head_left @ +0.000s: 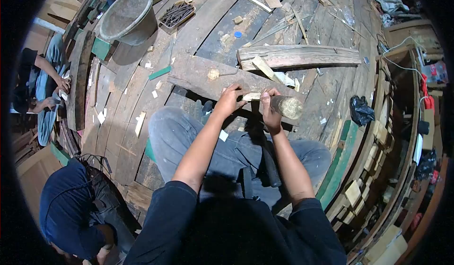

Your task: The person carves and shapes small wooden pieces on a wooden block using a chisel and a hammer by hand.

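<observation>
Both my hands are over a thick wooden plank (pixel 189 71) in front of my crossed legs. My left hand (pixel 229 102) pinches one end of a small pale wood piece (pixel 252 96). At its other end, my right hand (pixel 270 111) has its fingers closed on the same piece. Right beside my right hand is a round wooden block (pixel 289 107) with a pale, worn end, like a mallet head; whether the hand touches it I cannot tell. On the plank lies a tool with a pale round end (pixel 213 74) and a thin dark shaft.
A heavy beam (pixel 302 57) lies beyond the plank, with a wood strip (pixel 266 68) against it. Farther off stand a grey bucket (pixel 130 19) and a tray of dark nails (pixel 177 15). A black plastic bag (pixel 362 110) is at right. Other people sit at left.
</observation>
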Motion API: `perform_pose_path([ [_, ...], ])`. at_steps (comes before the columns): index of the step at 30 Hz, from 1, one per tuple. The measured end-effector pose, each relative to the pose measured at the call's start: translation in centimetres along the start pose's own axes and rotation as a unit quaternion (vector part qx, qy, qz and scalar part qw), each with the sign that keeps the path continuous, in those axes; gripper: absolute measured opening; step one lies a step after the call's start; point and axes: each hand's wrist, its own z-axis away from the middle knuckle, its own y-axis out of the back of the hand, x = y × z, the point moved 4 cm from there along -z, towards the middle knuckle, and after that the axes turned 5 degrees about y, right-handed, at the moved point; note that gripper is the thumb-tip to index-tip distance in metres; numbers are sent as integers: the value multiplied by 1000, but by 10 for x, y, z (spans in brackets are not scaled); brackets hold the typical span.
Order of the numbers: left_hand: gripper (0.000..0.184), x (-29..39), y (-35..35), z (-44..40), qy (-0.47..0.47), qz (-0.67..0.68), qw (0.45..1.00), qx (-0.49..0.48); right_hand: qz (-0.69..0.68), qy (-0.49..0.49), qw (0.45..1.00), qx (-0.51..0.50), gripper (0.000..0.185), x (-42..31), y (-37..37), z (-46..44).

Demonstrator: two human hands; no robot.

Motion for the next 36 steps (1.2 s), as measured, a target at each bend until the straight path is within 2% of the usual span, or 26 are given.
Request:
perform_pose_path([
  [2, 42, -4, -2, -1, 0, 14, 1000, 4, -14, -7, 1000, 2, 15, 1, 1, -1],
  [5, 42, -1, 0, 0, 4, 16, 1000, 1, 54, 25, 998, -3, 15, -1, 3, -3],
  [13, 43, -1, 0, -1, 2, 8, 1000, 4, -8, 30, 999, 18, 15, 0, 2, 1],
  [16, 47, -6, 0, -4, 21, 38, 998, -38, -2, 47, 998, 43, 17, -7, -3, 1],
  [18, 55, 8, 18, -5, -36, 158, 986, -46, -7, 46, 998, 52, 19, -3, -1, 3],
  [19, 62, 29, 39, -5, -8, 209, 975, -73, -33, 36, 997, 55, 20, -9, -3, 2],
  [20, 63, 45, 55, -6, -36, 276, 960, -43, -23, 36, 998, 50, 20, -10, -2, 4],
  [21, 61, 64, 74, -6, -79, 276, 957, -35, -14, 36, 998, 44, 21, -9, -1, 5],
  [22, 60, 81, 93, -5, -122, 276, 953, -26, -5, 38, 999, 37, 21, -9, -1, 6],
  [26, 58, 96, 114, -7, -109, 223, 968, -48, -5, 14, 1000, 24, 18, -13, -1, 7],
  [29, 57, 54, 68, -14, -69, 128, 989, -27, 4, 31, 999, 29, 16, -9, 3, 7],
  [30, 57, 32, 38, -14, -75, 31, 997, -6, 0, 40, 999, 30, 16, -8, 3, 7],
  [32, 53, 18, 18, -2, -23, -10, 999, -47, -8, 28, 999, 16, 15, -6, 4, 8],
  [33, 46, 15, 13, 1, 10, -12, 998, -61, -12, 23, 1000, 10, 15, -5, 4, 7],
  [36, 38, 12, 9, -1, -16, -17, 999, -26, 4, 24, 1000, 11, 15, -6, 5, 5],
])
